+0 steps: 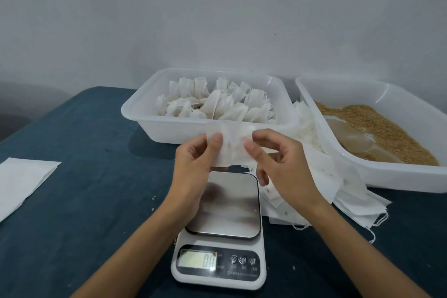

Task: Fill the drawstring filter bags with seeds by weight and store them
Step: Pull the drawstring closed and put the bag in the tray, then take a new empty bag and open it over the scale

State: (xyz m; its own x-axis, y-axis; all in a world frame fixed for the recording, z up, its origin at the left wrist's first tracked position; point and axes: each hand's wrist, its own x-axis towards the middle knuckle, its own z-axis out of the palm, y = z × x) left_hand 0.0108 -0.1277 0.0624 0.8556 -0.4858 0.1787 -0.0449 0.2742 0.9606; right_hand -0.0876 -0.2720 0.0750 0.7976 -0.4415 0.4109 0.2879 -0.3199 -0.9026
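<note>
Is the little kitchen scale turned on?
On: the white digital kitchen scale shows lit digits on its display, reading zero, with nothing on its steel platform.

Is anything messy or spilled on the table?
A little. A few loose seeds lie on the dark table left of the scale, and one sits on its steel plate. The empty bags right of the scale lie in a sloppy heap with strings trailing.

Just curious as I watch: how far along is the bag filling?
Done: the left tub holds many filled bags. In hand: both hands, left and right, pinch one empty bag above the bare scale. Left: a pile of empty bags and seeds remain.
</note>
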